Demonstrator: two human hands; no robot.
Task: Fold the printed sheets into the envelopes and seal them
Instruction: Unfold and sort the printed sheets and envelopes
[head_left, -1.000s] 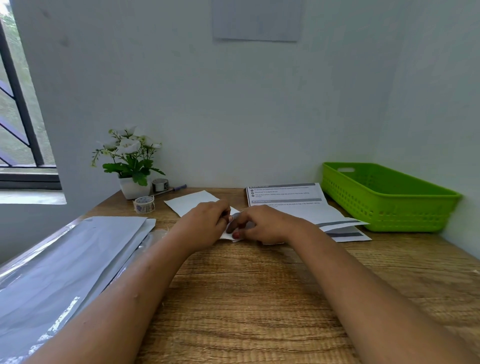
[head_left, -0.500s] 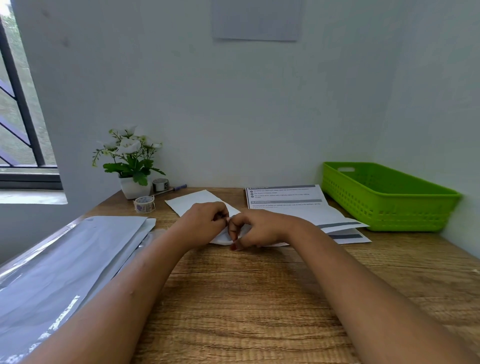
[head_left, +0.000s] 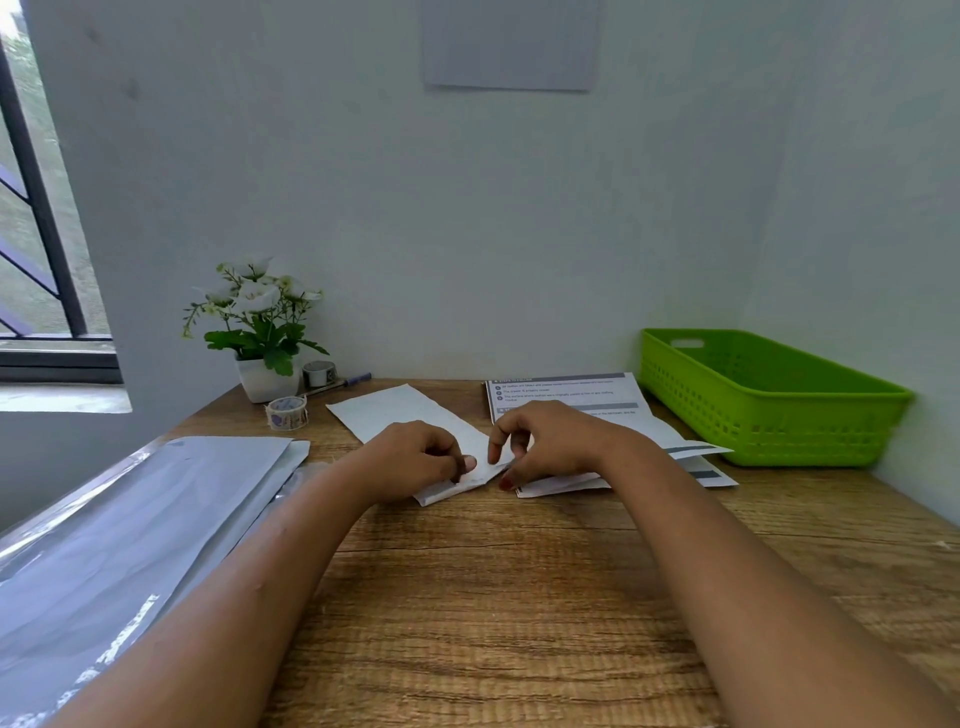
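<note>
A white envelope (head_left: 395, 413) lies slanted on the wooden desk (head_left: 493, 597), its near end under my hands. My left hand (head_left: 415, 460) pinches that near end, thumb on top. My right hand (head_left: 550, 441) pinches the same end from the right, fingers curled over the paper edge. Whether a folded sheet sits inside is hidden by my fingers. A stack of printed sheets (head_left: 566, 395) with grey header bars lies behind and under my right hand, reaching toward the basket.
A green plastic basket (head_left: 769, 400) stands at the back right against the wall. Grey plastic mailer bags (head_left: 130, 519) lie at the left. A potted plant (head_left: 260, 332), two tape rolls (head_left: 287, 413) and a pen (head_left: 343, 383) sit at the back left.
My hands have drawn slightly apart along the envelope's near end. The curled paper seen between them half a second ago now lies flatter.
</note>
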